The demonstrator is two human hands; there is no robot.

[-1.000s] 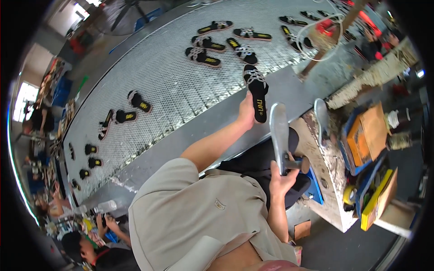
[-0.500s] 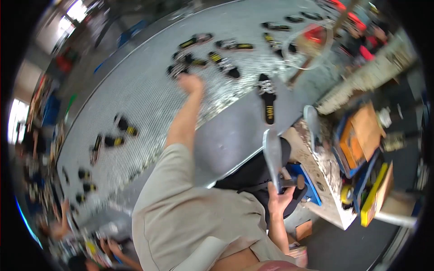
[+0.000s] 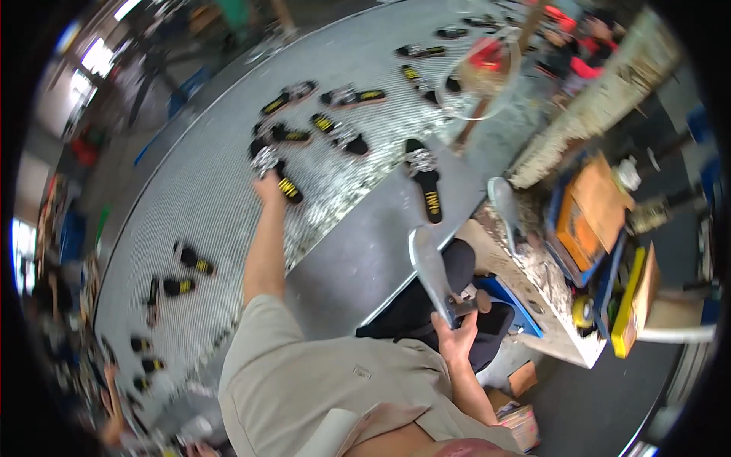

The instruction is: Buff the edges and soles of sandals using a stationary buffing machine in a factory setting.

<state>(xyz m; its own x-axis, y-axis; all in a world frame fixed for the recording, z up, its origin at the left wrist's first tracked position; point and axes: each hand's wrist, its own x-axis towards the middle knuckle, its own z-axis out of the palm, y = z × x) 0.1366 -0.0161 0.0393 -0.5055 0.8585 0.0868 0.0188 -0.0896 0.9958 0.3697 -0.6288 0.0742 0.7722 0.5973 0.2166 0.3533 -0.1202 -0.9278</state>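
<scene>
Out at full stretch on the mesh belt [image 3: 190, 206], the left hand [image 3: 268, 185] landed on a black-and-yellow sandal [image 3: 288, 186].
Its grip looked narrow over the sandal's near end, though whether it had really closed I could not tell. The right hand [image 3: 457, 339], close to the body, held a metal shoe last [image 3: 431, 266] wrapped firmly by its base. The risk: so long a reach could nudge the neighbouring sandals [image 3: 285, 135] just beyond that grip, or tip the last. To the right of the last-holding grip, blue crates [image 3: 609, 266] held what looked like orange and yellow cartons, contents unclear.
</scene>
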